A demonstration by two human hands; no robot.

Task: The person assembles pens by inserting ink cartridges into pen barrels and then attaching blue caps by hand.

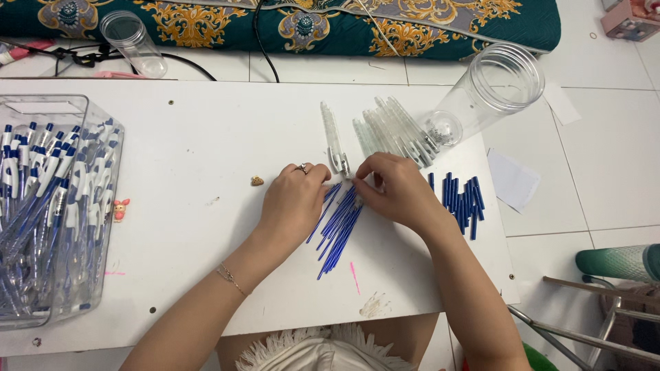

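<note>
- White table (206, 137), scuffed, pink marks near front edge.
- Clear bin (103, 137) of finished blue-and-white pens at left.
- Loose blue refills (338, 230) at centre.
- Clear barrels (392, 130) behind them.
- Blue caps (464, 199) at right.
- Tipped clear jar (491, 89) overhanging far right edge.

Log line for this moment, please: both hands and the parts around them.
left hand: on blue refills | right hand: fingertips at refill tips, grip unclear | clear barrels, blue caps: beside right hand | bin of pens: far left

bin of pens (48, 206) left, refills (337, 230) centre, caps (462, 199) right
</note>
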